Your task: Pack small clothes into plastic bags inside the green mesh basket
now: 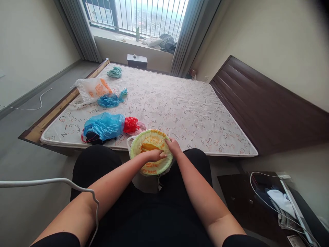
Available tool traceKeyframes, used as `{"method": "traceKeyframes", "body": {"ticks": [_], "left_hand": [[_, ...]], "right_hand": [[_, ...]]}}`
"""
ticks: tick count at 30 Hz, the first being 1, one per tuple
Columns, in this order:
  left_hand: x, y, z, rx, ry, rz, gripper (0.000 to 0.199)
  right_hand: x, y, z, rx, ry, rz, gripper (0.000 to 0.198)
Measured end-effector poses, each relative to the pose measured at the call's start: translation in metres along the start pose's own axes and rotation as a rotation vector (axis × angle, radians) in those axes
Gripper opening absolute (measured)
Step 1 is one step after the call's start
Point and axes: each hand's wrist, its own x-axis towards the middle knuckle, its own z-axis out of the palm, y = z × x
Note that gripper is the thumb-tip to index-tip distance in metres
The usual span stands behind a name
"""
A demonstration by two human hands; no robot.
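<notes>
Between my knees stands a round bin (133, 148) with a pale green rim, lined with a plastic bag (151, 165) that has orange print. My left hand (155, 155) reaches across the bin's mouth, fingers stretched out over the liner, with nothing visibly held. On the bin's far right side, my right hand (174, 146) grips the rim, its thumb on top and the other fingers mostly hidden. Close by on the mattress lie a blue plastic bag (105, 124) over something black, a red plastic bag (130, 125) and a pinkish bundle (140, 128).
The bare mattress (177, 99) fills the middle of the view. Farther back on it are a white bag with orange print (89, 90), a crumpled blue bag (109, 100) and a teal cloth (114, 72). A nightstand (233, 192) stands at right; a white cable (51, 183) crosses at left.
</notes>
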Motion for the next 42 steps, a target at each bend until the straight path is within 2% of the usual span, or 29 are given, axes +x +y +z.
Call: {"method": "traceKeyframes", "body": {"ticks": [2, 3, 5, 7, 9, 12, 15, 17, 20, 25, 29, 33, 38, 40, 42], "left_hand": [[-0.004, 0.005, -0.023, 0.048, 0.029, 0.072, 0.044], [-0.007, 0.008, -0.035, 0.075, 0.09, 0.114, 0.041], [-0.013, 0.009, -0.06, 0.156, 0.331, 0.212, 0.038], [-0.016, 0.004, -0.08, 0.222, 0.533, 0.208, 0.039], [-0.016, -0.006, -0.094, 0.242, 0.622, 0.105, 0.051], [-0.011, -0.026, -0.102, 0.142, 0.577, -0.089, 0.066], [-0.005, -0.041, -0.104, -0.03, 0.513, -0.186, 0.049], [-0.003, -0.047, -0.105, -0.157, 0.501, -0.204, 0.034], [-0.002, -0.051, -0.106, -0.331, 0.525, -0.231, 0.024], [0.0, -0.051, -0.101, -0.566, 0.643, -0.253, 0.024], [0.005, -0.048, -0.095, -0.715, 0.633, -0.254, 0.024], [0.01, -0.046, -0.091, -0.744, 0.621, -0.257, 0.023], [0.012, -0.047, -0.091, -0.822, 0.6, -0.278, 0.028], [0.012, -0.046, -0.093, -0.725, 0.619, -0.284, 0.035], [0.008, -0.041, -0.095, -0.493, 0.718, -0.257, 0.045]], "right_hand": [[0.004, 0.0, -0.009, -0.115, 0.148, -0.029, 0.049], [0.006, 0.0, -0.013, -0.137, 0.209, -0.034, 0.051], [0.009, 0.0, -0.019, -0.121, 0.272, -0.023, 0.055], [0.009, 0.0, -0.021, -0.074, 0.269, -0.019, 0.057], [0.009, -0.001, -0.02, -0.058, 0.23, -0.054, 0.053], [0.005, -0.003, -0.016, -0.133, 0.172, -0.147, 0.044], [0.003, -0.007, -0.013, -0.222, 0.146, -0.176, 0.044], [0.002, -0.008, -0.013, -0.223, 0.136, -0.168, 0.044], [0.003, -0.007, -0.014, -0.151, 0.134, -0.141, 0.047], [0.007, 0.001, -0.019, 0.009, 0.171, -0.089, 0.062], [0.009, 0.004, -0.019, 0.12, 0.138, -0.053, 0.058], [0.01, 0.004, -0.015, 0.111, 0.169, 0.003, 0.055], [0.012, 0.005, -0.01, 0.031, 0.179, -0.058, 0.054], [0.014, 0.007, -0.009, 0.034, 0.2, -0.04, 0.053], [0.015, 0.008, -0.009, 0.048, 0.219, -0.019, 0.053]]}}
